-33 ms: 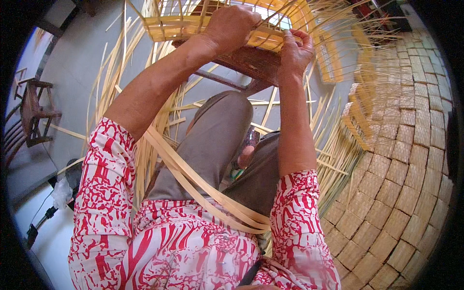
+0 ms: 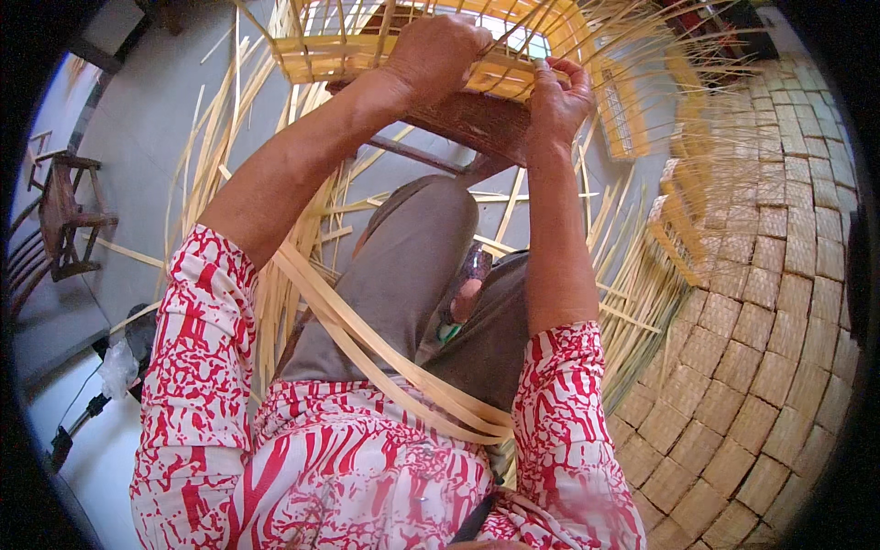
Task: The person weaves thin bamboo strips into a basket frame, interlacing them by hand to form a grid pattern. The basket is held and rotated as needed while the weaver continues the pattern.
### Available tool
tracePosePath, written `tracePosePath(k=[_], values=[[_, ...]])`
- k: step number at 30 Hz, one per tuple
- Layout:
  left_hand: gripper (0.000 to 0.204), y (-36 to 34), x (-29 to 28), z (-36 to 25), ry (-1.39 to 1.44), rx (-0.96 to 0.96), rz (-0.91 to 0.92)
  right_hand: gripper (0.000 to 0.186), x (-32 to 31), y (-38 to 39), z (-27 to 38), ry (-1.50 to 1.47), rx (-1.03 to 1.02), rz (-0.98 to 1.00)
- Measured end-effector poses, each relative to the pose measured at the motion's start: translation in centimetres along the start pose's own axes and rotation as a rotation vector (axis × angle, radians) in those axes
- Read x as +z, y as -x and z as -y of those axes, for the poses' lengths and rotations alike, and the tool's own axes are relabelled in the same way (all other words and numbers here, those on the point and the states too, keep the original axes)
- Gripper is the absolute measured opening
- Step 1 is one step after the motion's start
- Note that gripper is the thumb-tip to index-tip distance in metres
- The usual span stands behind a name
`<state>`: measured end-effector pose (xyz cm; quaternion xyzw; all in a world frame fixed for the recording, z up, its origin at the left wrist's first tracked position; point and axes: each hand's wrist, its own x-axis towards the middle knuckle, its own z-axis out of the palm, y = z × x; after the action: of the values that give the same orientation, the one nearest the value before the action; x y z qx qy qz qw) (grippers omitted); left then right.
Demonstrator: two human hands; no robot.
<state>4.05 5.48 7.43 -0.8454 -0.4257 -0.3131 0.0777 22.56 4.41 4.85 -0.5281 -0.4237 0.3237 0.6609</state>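
A partly woven basket (image 2: 312,60) of yellow strips, with long loose ends standing out from it, is at the top of the head view. It rests on a dark wooden bench (image 2: 477,128) in front of my knees. My left hand (image 2: 438,60) is closed at the basket's near wall, its fingers bent over the strips. Just to its right, my right hand (image 2: 561,92) pinches a strip of that wall between thumb and fingers. The fingertips of the left hand are partly hidden behind its knuckles.
Pale flat strips (image 2: 394,367) lie across my lap. Bundles of long strips (image 2: 225,128) cover the floor at the left and right. More yellow woven pieces (image 2: 678,229) stand at the right, beside rows of stacked woven blocks (image 2: 761,302). A wooden stool (image 2: 69,215) is at the far left.
The basket's near wall has shifted very slightly toward me. Both hands keep nearly the same place and hold.
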Motion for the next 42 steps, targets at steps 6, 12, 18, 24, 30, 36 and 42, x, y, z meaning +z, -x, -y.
tracePosePath(k=[6,12,18,24,30,36,42], values=[[0.041,0.9,0.6,1.2,0.07,0.033,-0.073,0.027,0.3,0.1,0.1,0.08,0.1,0.218],[0.052,7.7,-2.7,-2.9,0.524,-0.004,-0.195,0.027,-3.7,-0.1,0.5,0.265,0.014,0.283],[0.047,14.7,-4.0,2.6,0.551,-0.682,-0.465,0.022,-8.2,2.0,1.9,0.18,0.218,0.315],[0.07,11.2,0.1,9.3,0.568,-0.598,-0.559,0.023,-7.7,3.8,2.2,0.154,0.27,0.323],[0.02,5.7,2.2,11.2,0.722,-0.526,-0.699,0.028,-8.0,2.8,1.8,0.244,0.16,0.323],[0.033,6.8,4.9,12.1,0.516,-0.504,-0.686,0.026,-6.9,2.7,1.4,0.224,0.167,0.289],[0.051,11.6,0.3,12.4,0.434,-0.534,-0.634,0.026,-4.6,5.0,1.7,0.228,0.219,0.371]])
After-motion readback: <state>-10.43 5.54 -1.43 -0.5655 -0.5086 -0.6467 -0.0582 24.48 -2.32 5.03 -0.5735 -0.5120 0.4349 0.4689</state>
